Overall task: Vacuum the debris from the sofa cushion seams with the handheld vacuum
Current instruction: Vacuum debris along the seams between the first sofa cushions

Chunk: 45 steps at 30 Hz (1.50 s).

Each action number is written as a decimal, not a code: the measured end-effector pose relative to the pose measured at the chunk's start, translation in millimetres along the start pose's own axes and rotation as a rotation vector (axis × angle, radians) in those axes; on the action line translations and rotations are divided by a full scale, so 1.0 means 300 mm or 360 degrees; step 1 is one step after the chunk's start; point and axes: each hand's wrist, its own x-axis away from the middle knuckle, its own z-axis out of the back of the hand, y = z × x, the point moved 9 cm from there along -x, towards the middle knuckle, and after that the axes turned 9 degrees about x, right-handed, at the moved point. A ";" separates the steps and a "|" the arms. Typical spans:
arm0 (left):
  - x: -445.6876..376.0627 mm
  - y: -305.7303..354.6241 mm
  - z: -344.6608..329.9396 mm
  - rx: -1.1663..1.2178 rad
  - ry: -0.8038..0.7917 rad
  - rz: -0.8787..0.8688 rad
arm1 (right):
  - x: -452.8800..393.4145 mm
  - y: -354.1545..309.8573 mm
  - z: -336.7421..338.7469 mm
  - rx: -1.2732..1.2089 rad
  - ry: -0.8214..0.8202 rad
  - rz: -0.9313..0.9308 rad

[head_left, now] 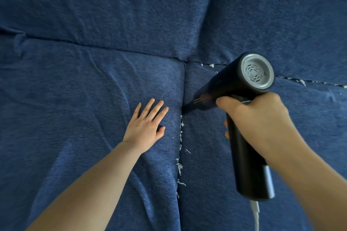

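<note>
We vacuum the seam between seat cushions.

Our right hand wraps the handheld vacuum, nozzle at the seam above the debris; our left hand, fingers spread, flattens fabric beside it.

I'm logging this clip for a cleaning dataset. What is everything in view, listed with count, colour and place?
Seat cushions: two, dark blue, left and right of the middle seam.
Back cushions: two, dark blue, top.
Debris: many white shreds, along the middle seam and the right back seam.
Handheld vacuum: one, black with grey end cap, nozzle at the middle seam.
Cable: one, white, below the vacuum.
Left hand: flat on left seat cushion.
Right hand: holds the vacuum's grip.
</note>
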 end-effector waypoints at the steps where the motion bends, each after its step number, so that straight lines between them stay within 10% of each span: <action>1: 0.001 -0.001 -0.001 0.0001 0.0013 -0.0002 | 0.000 0.000 -0.001 -0.0004 -0.0015 -0.0002; 45: 0.046 0.020 0.013 0.0043 0.0063 0.0104 | 0.085 0.063 0.039 0.0062 0.0094 0.0129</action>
